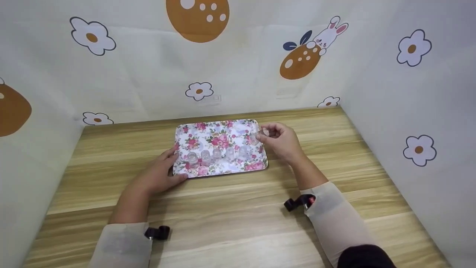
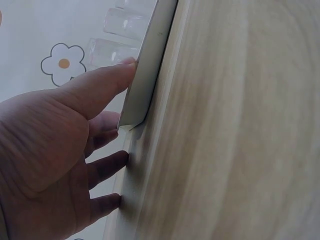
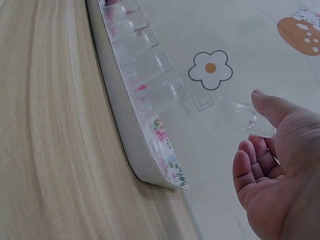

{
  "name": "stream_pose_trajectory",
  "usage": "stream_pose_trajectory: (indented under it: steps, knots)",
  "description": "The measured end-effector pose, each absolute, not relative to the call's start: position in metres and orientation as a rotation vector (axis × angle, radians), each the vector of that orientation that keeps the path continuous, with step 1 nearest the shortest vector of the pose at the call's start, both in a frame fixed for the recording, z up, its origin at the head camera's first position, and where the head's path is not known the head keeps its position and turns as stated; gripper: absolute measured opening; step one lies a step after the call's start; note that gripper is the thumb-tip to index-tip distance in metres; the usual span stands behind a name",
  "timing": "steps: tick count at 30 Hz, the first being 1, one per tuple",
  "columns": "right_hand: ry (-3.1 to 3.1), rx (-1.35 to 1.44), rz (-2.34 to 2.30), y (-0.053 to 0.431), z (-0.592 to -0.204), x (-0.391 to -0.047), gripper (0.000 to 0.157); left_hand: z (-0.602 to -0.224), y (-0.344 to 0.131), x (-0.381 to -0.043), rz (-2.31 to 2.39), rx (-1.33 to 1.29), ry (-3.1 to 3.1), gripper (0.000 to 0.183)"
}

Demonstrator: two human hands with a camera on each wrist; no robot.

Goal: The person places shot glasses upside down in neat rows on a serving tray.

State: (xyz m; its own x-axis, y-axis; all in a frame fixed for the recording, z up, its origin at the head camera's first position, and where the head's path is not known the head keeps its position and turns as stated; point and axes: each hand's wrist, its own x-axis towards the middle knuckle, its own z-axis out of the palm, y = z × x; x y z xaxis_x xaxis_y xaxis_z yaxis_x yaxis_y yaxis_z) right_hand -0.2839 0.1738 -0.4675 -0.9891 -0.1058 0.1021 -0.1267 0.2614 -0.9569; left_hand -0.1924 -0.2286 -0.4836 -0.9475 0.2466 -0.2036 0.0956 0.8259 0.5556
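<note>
A white tray (image 1: pixel 227 128) with a pink floral print lies on the wooden table. My left hand (image 1: pixel 158 175) holds its front left corner. In the left wrist view the thumb presses on the front rim and the other fingers spread around the corner, two reaching down to the tabletop. My right hand (image 1: pixel 282 143) pinches a small clear cup (image 3: pixel 242 116) between thumb and fingers, over the tray's right edge. Several more clear cups (image 1: pixel 192 158) stand in a row along the front half of the tray, the rightmost cup (image 3: pixel 162 97) nearest my right hand.
The light wood table (image 1: pixel 230 223) stretches toward me and to both sides of the tray. Pale walls (image 1: pixel 148 74) printed with flowers, oranges and a rabbit close off the back and sides. A black camera mount sits on each wrist, over pale sleeves (image 1: pixel 342 219).
</note>
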Motion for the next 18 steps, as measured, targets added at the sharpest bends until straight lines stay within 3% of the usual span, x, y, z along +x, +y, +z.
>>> stream_pose_trajectory:
  steps: [18]
  knots:
    - [-2.859, 0.484, 1.652, 0.1696, -0.4758, -0.2824, 0.044, -0.4829, -0.2288, -0.1917, 0.829, 0.271, 2.741, 0.09]
